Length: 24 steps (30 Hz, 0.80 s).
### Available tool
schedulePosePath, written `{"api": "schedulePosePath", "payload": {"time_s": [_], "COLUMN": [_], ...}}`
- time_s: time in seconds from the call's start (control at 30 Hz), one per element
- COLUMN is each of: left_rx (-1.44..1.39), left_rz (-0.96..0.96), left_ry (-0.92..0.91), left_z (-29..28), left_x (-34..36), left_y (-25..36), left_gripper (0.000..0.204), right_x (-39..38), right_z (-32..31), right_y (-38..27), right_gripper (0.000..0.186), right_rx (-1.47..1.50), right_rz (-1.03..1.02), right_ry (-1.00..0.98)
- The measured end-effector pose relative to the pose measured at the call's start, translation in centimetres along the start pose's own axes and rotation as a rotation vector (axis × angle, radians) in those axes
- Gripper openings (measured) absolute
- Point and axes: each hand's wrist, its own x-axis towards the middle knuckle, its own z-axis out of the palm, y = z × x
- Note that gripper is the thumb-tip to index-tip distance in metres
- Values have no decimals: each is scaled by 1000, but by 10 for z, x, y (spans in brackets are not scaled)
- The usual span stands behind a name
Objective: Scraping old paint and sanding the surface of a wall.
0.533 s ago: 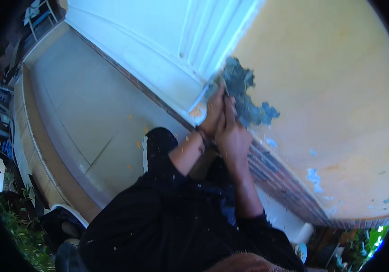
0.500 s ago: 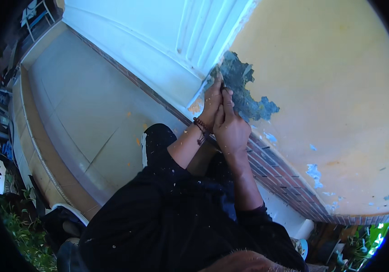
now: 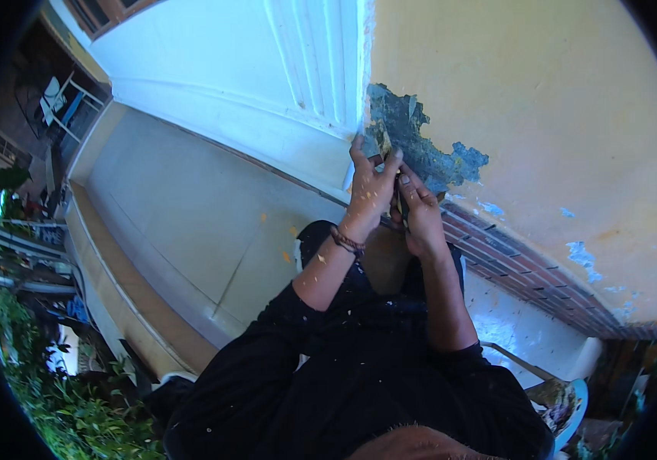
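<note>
Two bare hands work close together, low on the wall, at a ragged grey patch [image 3: 420, 142] where the yellow paint [image 3: 528, 107] is gone. R hand [image 3: 423, 211] has its fingers clamped on a slim dark-handled tool [image 3: 403, 201], thumb along the near side; tool is upright-ish btwn the hands, top end toward the lower L part of the patch. Tip is hidden/too small, so can't tell if it touches the wall.

L hand [image 3: 372, 188] is just beside it, back of hand up: one finger points up by the edge of the white panel [image 3: 229, 77], well apart from the thumb, which is nr the tool's upper end. Other L fingers are partly hidden; can't tell if they grip the tool too. Dark beaded bracelet [image 3: 347, 241] on L wrist; pale flakes on L hand & forearm, a few specks on the black top [image 3: 359, 368].

Patch sits at the corner btwn white panel & yellow wall, above a brick-pattern strip [image 3: 520, 264] running down to the R. Smaller pale chips in the paint there, e.g. a bare spot [image 3: 583, 259]. Few orange flakes [image 3: 285, 257] on the tiled floor [image 3: 183, 199], L of the knees. Lower R: light-blue-rimmed basin [image 3: 580, 410] w/ debris in it. Lower L: green plants [image 3: 45, 391].
</note>
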Motion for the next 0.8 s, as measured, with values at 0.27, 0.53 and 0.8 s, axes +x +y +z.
{"api": "schedulePosePath", "payload": {"time_s": [0.27,0.53,0.8], "left_rx": [67,-25,-132], "left_rz": [-86,5,82], "left_ry": [-85,4,35], "left_z": [1,-2,9], "left_x": [-26,-19,-12], "left_y": [39,26,26], "left_gripper": [63,59,57], "right_x": [-11,-11,-15], "right_z": [-2,19,21], "right_y": [-15,-25,-46], "right_gripper": [46,45,47], "right_rx": [103,-49,-11], "right_rz": [65,107,170], "right_ry": [-96,-5,41]}}
